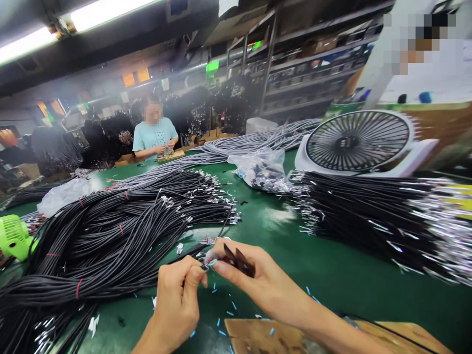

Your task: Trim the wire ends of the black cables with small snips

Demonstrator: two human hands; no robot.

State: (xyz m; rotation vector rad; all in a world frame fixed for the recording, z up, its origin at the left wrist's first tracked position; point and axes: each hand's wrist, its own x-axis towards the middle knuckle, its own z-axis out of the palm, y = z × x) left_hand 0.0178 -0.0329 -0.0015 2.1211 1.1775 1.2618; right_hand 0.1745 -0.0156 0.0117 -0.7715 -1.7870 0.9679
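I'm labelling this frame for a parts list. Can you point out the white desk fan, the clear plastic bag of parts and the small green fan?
white desk fan (359,140), head view, on its dark grille
clear plastic bag (262,169), head view, on its crumpled middle
small green fan (14,237), head view, on its front face

White desk fan (359,142) at 2 o'clock, lying face-up on green table (332,265). Clear plastic bag (261,169) of small parts at 12, just left of fan. Lime-green mini fan (14,237) at 9 o'clock, table edge. Seated person in light-blue shirt (154,133) at 11, far side. Metal shelving (313,59) at 1 o'clock behind. Wooden board (258,337) at 6.
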